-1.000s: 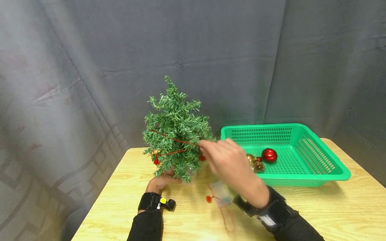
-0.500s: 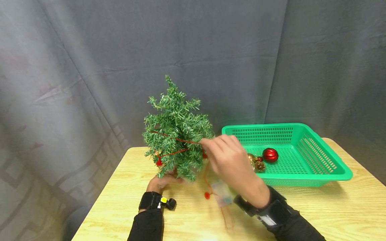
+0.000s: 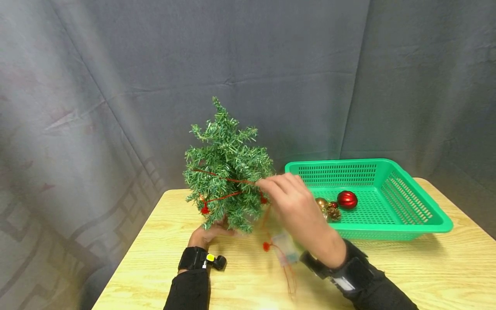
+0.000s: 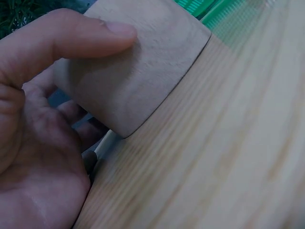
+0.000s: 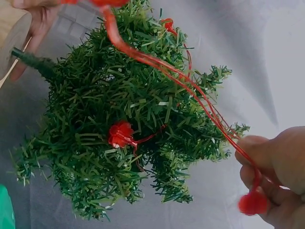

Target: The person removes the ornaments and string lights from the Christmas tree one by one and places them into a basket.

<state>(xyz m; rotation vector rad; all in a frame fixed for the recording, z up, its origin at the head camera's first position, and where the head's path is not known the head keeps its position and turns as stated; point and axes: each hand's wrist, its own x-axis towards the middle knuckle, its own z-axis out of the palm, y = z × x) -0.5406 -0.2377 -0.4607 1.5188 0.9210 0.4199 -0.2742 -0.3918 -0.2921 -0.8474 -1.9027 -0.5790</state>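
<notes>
A small artificial Christmas tree (image 3: 228,155) stands on the table, with a thin red pom-pom garland (image 3: 238,181) strung across its front. Low at the trunk, my left hand (image 3: 209,233) grips the tree's wooden base (image 4: 157,57), thumb laid over it. At the tree's right side my right hand (image 3: 296,209) pinches the garland between thumb and fingers. Beside those fingertips dangles a red pom-pom (image 5: 252,202); another red pom-pom (image 5: 120,134) rests among the branches. The garland's loose tail hangs below the right hand, with a pom-pom (image 3: 266,246) on it.
Right of the tree sits a green plastic basket (image 3: 410,230). It holds a red ribbed bauble (image 3: 347,199), a gold bauble (image 3: 320,203) and a pinecone (image 3: 333,214). A small clear packet (image 3: 286,249) shows below the right hand. A grey curtain (image 3: 290,86) hangs behind the table.
The garland's loose tail and its pom-pom have swung slightly upward and left. My right hand has shifted only a little, still pinching the garland, while my left hand stays at the base.
</notes>
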